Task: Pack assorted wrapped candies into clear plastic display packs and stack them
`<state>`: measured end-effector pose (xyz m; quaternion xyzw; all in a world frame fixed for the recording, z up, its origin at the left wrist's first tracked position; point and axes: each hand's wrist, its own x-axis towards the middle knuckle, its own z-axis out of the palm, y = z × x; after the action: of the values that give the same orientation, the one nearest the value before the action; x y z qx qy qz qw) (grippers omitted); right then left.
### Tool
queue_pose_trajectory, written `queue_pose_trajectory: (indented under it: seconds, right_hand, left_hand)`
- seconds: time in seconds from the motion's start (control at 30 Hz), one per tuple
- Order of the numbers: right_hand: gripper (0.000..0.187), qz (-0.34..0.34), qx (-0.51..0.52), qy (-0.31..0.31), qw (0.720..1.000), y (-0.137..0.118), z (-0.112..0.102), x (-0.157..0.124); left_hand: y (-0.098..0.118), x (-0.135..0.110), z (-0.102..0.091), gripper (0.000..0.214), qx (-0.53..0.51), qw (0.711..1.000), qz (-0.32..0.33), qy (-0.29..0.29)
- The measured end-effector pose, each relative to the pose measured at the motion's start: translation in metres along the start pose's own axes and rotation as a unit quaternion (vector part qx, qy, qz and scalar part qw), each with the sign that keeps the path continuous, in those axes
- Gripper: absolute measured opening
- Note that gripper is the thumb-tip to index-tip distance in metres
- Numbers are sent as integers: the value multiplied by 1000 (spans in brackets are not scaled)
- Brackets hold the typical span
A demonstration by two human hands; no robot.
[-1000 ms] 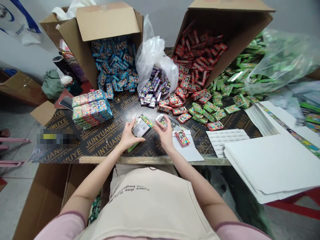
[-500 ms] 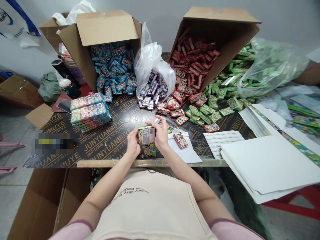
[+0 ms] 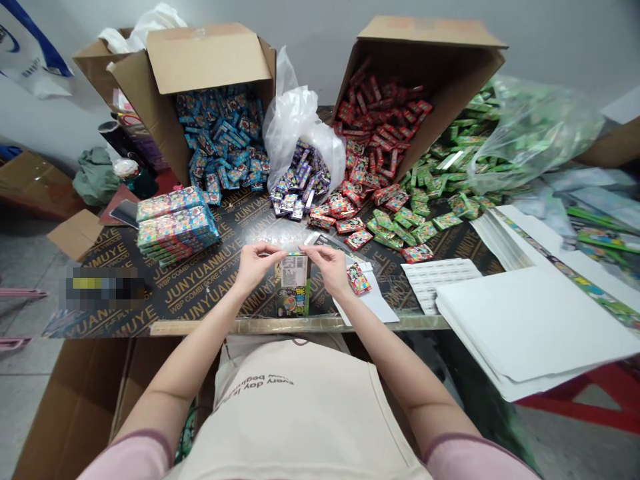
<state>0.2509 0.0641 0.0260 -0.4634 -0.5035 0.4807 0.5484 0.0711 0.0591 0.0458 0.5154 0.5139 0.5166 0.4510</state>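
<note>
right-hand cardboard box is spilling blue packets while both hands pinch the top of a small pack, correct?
No. In the head view that box spills red packets, not blue. The left hand and right hand do pinch the top of the small pack.

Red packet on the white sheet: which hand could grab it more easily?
Probably the right hand: the red packet lies just beside it, while the left hand sits beyond the upright pack both hands pinch.

You are stretching left forearm and right forearm forward, both bare, converging at centre. Left hand pinching thumb to forefinger, palm facing inward. Right hand mirroring, pinching likewise; hands near, not touching.
</note>
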Motion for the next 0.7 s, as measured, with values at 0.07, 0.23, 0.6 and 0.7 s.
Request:
queue_pose_trajectory:
  seconds: [0.07,0.23,0.6,0.7]
  right_hand:
    - [16,3,-3,4,1000,-1,-2,2]
    - [19,6,3,-33,999,-4,-5,12]
    - [36,-94,-128,-123,980,-9,-24,-11]
    - [38,-108,-188,-135,967,-1,-52,3]
  left_hand:
    - [1,7,-1,23,-11,999,-34,-26]
    - [8,16,1,19,5,996,-31,-79]
    - [9,0,-1,15,301,903,258,-166]
    - [11,3,2,20,328,888,248,-207]
